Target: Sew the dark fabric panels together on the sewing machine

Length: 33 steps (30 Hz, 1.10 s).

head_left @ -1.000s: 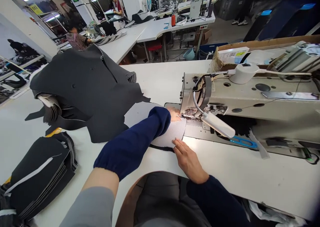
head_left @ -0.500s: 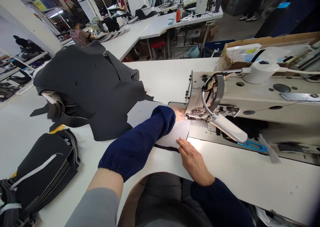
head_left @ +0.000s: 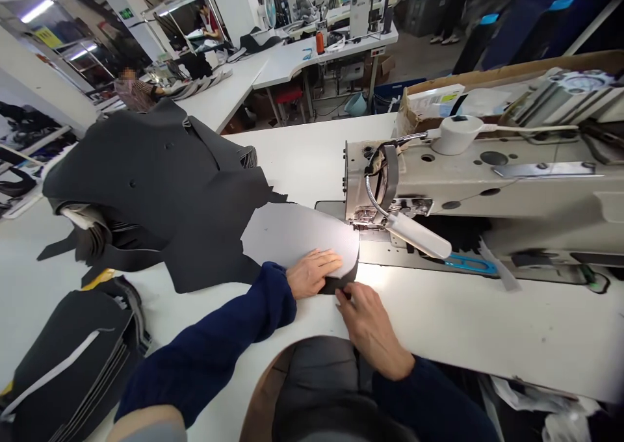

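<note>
A light grey fabric panel (head_left: pixel 287 231) lies on the white table with its right end at the needle area of a sewing machine (head_left: pixel 380 218). A strip of black fabric (head_left: pixel 336 285) shows along the panel's near edge. My left hand (head_left: pixel 314 273) rests flat on the panel, fingers stretched to the right. With thumb and fingertips together, my right hand (head_left: pixel 373 325) pinches the near edge of the black fabric. The machine's lamp (head_left: pixel 419 234) lights the spot. What lies under the panel is mostly hidden.
Left of the panel, a large pile of dark fabric pieces (head_left: pixel 146 188) covers the table. A tied stack of dark panels (head_left: pixel 68 357) sits nearer. Behind the machine is a cardboard box (head_left: pixel 404 114). A co-worker (head_left: pixel 134 91) sits far left.
My left hand has come back from beside the needle and now lies on the near part of the panel. My right hand has shifted toward me and closed on the black edge. The view has turned right.
</note>
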Tool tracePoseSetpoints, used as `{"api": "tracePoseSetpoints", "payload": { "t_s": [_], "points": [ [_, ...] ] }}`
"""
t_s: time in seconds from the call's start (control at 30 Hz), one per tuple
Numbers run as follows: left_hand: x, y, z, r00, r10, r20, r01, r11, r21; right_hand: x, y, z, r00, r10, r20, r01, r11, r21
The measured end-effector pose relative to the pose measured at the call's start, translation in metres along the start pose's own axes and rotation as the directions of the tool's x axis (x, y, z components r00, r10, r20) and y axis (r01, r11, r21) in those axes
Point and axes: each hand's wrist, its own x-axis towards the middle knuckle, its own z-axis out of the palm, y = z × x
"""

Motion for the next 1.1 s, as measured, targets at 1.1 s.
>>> {"api": "tracePoseSetpoints", "payload": {
  "t_s": [1.1],
  "points": [
    [0.04, -0.005, -0.009, 0.995, 0.036, 0.09, -0.049, 0.987, 0.154, 0.039, -0.011, 0.037, 0.997, -0.035, 0.073, 0.043, 0.994, -0.1]
  ]
}}
